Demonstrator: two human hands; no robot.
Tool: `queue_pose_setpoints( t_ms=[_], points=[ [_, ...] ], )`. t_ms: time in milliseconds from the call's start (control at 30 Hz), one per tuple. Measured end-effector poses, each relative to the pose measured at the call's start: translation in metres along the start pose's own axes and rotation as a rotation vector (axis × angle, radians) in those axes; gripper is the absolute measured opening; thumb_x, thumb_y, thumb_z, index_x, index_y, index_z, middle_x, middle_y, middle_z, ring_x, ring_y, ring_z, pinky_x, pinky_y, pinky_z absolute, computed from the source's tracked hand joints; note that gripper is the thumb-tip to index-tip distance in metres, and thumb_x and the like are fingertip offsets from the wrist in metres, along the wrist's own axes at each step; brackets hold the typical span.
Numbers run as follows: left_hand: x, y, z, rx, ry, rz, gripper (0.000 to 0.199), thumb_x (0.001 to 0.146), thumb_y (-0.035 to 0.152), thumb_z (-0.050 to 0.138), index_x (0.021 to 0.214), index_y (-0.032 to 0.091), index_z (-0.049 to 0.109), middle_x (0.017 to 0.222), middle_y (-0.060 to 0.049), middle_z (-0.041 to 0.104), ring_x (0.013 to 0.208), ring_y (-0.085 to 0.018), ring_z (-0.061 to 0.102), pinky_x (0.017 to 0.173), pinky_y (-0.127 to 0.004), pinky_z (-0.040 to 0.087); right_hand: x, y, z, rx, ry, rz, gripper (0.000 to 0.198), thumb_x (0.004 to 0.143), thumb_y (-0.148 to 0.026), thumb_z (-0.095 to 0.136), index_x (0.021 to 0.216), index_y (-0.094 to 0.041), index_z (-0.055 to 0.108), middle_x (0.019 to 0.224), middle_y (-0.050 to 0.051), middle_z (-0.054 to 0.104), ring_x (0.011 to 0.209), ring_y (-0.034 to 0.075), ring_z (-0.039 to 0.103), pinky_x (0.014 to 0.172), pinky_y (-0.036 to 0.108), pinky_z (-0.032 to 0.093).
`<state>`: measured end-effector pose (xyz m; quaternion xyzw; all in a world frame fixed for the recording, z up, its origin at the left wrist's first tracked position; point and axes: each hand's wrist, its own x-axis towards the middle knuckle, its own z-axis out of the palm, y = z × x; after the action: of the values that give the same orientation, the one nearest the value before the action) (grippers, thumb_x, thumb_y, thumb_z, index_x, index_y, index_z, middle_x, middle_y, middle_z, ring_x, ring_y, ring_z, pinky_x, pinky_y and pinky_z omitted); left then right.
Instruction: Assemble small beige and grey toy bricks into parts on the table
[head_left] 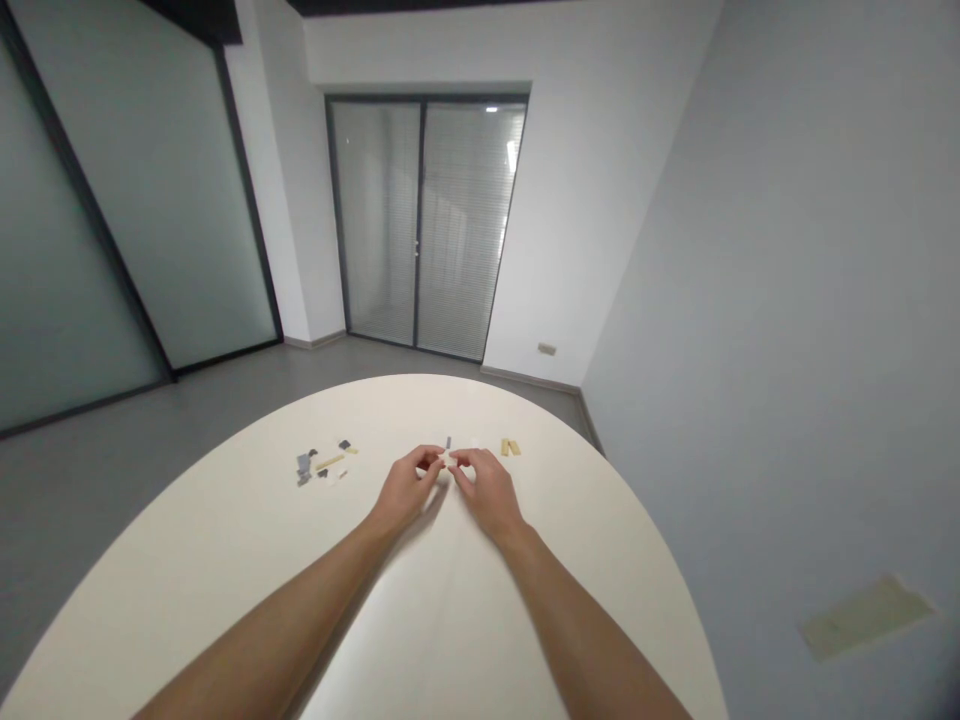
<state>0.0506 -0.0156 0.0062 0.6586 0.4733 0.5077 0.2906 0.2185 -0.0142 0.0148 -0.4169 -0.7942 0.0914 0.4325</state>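
Observation:
My left hand (pixel 409 488) and my right hand (pixel 487 490) meet above the middle of the round table. Both are closed, with thumbs and fingertips pinching a small pale piece (pixel 448 460) between them. It looks like a toy building brick, white with a tan edge near the left fingertips; fingers hide most of it. Just beyond the fingertips lies a narrow grey piece (pixel 448 442). Two tan flat pieces (pixel 510 447) rest to the right of my right hand. Left of my left hand is a loose group with grey pieces (pixel 304 464) and a long tan strip (pixel 330 462).
The white round table (pixel 420 620) carries all the pieces. Small black pieces (pixel 345 444) are among the left group. Beyond the table's far edge are a grey floor, a glass door (pixel 416 220) with blinds, and a wall close on the right (pixel 787 350).

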Motion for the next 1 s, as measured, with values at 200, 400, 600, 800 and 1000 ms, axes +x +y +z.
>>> queue_pose_setpoints(
  t_ms=[200, 400, 600, 800, 1000],
  points=[
    [-0.001, -0.001, -0.001, -0.01, -0.011, 0.007, 0.037, 0.088, 0.047, 0.056, 0.108, 0.017, 0.067, 0.094, -0.007, 0.072, 0.085, -0.019, 0.065, 0.074, -0.03, 0.05, 0.0, 0.0, 0.0, -0.016, 0.004, 0.017, 0.016, 0.094, -0.029, 0.057, 0.105, -0.023, 0.068, 0.1, 0.005, 0.071, 0.096, 0.02, 0.062, 0.09, 0.035, 0.047],
    [-0.001, 0.002, -0.001, -0.007, -0.006, -0.001, 0.038, 0.086, 0.048, 0.058, 0.105, 0.017, 0.07, 0.095, -0.008, 0.074, 0.086, -0.021, 0.065, 0.077, -0.032, 0.05, 0.0, -0.001, -0.001, -0.039, 0.008, -0.015, 0.018, 0.095, -0.031, 0.057, 0.106, -0.024, 0.069, 0.101, 0.004, 0.072, 0.098, 0.019, 0.062, 0.092, 0.035, 0.047],
    [0.0, 0.006, -0.002, -0.029, -0.019, -0.012, 0.039, 0.085, 0.05, 0.059, 0.102, 0.017, 0.073, 0.096, -0.009, 0.075, 0.086, -0.022, 0.066, 0.079, -0.033, 0.05, 0.001, 0.0, -0.003, -0.052, 0.008, -0.04, 0.021, 0.098, -0.034, 0.055, 0.107, -0.025, 0.071, 0.104, 0.004, 0.073, 0.099, 0.019, 0.063, 0.096, 0.035, 0.046],
    [0.0, 0.01, -0.003, -0.025, -0.037, -0.022, 0.035, 0.086, 0.045, 0.059, 0.1, 0.017, 0.075, 0.097, -0.009, 0.076, 0.088, -0.022, 0.066, 0.082, -0.034, 0.05, 0.001, 0.002, -0.002, -0.03, 0.008, -0.043, 0.02, 0.097, -0.034, 0.057, 0.107, -0.027, 0.073, 0.104, 0.003, 0.073, 0.1, 0.019, 0.062, 0.097, 0.036, 0.045],
    [0.001, 0.007, -0.003, -0.009, -0.044, -0.028, 0.033, 0.086, 0.043, 0.058, 0.1, 0.018, 0.075, 0.099, -0.009, 0.076, 0.092, -0.023, 0.067, 0.087, -0.035, 0.05, 0.002, 0.003, -0.001, -0.051, -0.001, -0.074, 0.017, 0.096, -0.028, 0.058, 0.104, -0.028, 0.073, 0.105, 0.002, 0.073, 0.1, 0.018, 0.063, 0.095, 0.035, 0.046]
  ],
)
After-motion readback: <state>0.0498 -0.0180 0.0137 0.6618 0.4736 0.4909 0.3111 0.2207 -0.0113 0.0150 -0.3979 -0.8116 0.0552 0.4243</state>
